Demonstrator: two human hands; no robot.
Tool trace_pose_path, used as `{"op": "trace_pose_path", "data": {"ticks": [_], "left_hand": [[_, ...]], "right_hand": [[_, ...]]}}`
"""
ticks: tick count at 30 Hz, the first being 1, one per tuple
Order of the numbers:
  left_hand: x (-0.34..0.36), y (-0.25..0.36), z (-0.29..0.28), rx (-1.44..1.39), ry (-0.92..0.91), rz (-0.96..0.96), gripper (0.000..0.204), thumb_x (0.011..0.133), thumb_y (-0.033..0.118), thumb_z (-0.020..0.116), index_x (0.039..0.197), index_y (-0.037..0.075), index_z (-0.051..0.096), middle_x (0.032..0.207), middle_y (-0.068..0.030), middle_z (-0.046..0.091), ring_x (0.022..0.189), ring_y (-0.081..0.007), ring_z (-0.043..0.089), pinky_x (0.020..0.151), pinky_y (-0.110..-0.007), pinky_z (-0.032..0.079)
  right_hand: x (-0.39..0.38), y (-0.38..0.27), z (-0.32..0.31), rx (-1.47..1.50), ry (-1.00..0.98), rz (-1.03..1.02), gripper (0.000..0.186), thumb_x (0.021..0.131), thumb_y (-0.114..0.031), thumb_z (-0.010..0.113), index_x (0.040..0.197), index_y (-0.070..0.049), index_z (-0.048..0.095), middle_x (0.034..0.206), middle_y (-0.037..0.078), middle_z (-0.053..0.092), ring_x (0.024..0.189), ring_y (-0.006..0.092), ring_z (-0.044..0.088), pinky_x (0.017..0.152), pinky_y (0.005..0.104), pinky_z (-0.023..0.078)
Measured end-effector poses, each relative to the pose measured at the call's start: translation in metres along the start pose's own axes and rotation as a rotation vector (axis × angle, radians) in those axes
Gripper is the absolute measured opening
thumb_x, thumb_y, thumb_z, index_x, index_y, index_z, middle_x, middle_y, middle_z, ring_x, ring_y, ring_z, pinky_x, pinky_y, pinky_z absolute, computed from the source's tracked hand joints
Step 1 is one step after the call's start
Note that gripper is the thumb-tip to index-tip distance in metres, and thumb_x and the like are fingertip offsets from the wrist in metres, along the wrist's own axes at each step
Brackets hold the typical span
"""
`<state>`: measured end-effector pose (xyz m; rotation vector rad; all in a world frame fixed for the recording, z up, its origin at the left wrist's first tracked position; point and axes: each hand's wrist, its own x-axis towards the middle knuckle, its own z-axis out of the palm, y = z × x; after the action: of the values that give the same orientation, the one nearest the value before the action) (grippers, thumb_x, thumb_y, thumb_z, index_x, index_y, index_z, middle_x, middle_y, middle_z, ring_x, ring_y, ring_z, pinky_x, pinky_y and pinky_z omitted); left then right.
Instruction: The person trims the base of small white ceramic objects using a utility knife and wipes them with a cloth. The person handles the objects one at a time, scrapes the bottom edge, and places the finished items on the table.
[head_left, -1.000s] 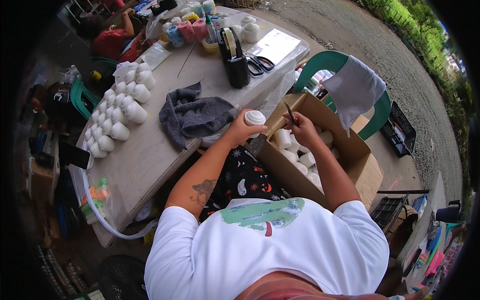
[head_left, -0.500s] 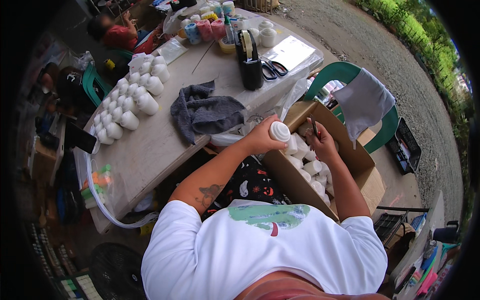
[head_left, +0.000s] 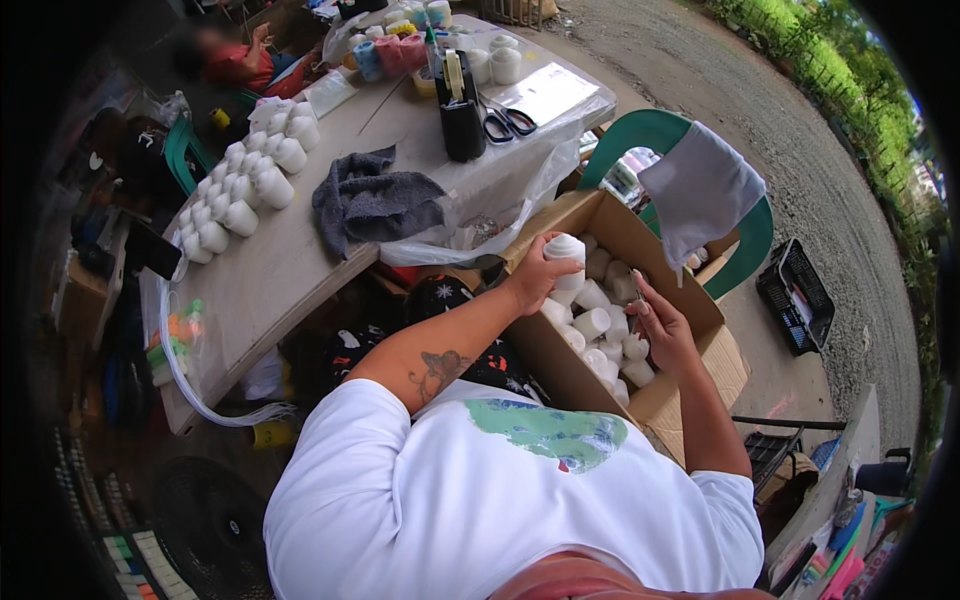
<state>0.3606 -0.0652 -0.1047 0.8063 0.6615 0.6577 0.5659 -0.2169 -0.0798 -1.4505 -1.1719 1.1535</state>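
Curling above the box (head_left: 690, 300), the left hand (head_left: 540, 275) clasps a jar (head_left: 564, 249).

Cups (head_left: 240, 190) stood in rows on the left of the table (head_left: 255, 290), with a towel (head_left: 385, 200) to their right. Farther off stood a tape dispenser (head_left: 460, 120), scissors (head_left: 510, 124) just right of it. Right of the table, a box (head_left: 690, 300) held loose cups (head_left: 594, 322); a chair (head_left: 622, 140) stood beyond, a crate (head_left: 797, 310) farther right.

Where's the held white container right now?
In the head view, the white container is just right of centre, in the left hand, over the open cardboard box.
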Motion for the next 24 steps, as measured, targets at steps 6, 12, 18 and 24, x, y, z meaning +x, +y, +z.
{"op": "trace_pose_path", "data": {"ticks": [6,12,18,24], "left_hand": [[-0.033,-0.035,-0.009,0.198,-0.081,0.071,0.062,0.077,0.013,0.079,0.125,0.008,0.039,0.110,-0.0055,0.056,0.102,-0.0142,0.056,0.089,-0.032,0.048],[-0.049,-0.036,-0.020,0.411,-0.131,0.085,0.058,0.077,0.014,0.079,0.122,0.007,0.042,0.105,-0.0050,0.061,0.097,-0.0125,0.059,0.088,-0.030,0.049],[-0.038,-0.023,-0.006,0.493,-0.145,0.135,0.060,0.074,0.020,0.082,0.118,0.006,0.045,0.105,-0.0049,0.061,0.095,-0.0125,0.060,0.085,-0.030,0.050],[-0.004,-0.011,0.001,0.737,-0.065,0.328,0.058,0.073,0.020,0.082,0.116,0.008,0.045,0.103,-0.0046,0.061,0.095,-0.0120,0.059,0.086,-0.030,0.048]], "right_hand": [[-0.018,0.044,0.009,0.237,0.156,-0.046,0.042,0.100,-0.022,0.048,0.140,-0.010,0.042,0.092,0.001,0.061,0.065,0.0039,0.048,0.059,0.0194,0.043],[0.014,0.082,0.009,0.189,0.251,-0.137,0.035,0.101,-0.024,0.048,0.130,-0.006,0.048,0.089,0.003,0.061,0.060,0.0039,0.047,0.053,0.0190,0.041],[0.026,0.071,0.009,0.168,0.328,-0.187,0.034,0.101,-0.028,0.046,0.127,-0.007,0.051,0.086,0.001,0.060,0.059,0.0036,0.046,0.054,0.0191,0.041],[0.028,0.080,0.010,0.318,0.360,-0.179,0.041,0.102,-0.040,0.039,0.123,-0.007,0.053,0.081,0.001,0.060,0.058,0.0038,0.046,0.051,0.0195,0.040]]}}
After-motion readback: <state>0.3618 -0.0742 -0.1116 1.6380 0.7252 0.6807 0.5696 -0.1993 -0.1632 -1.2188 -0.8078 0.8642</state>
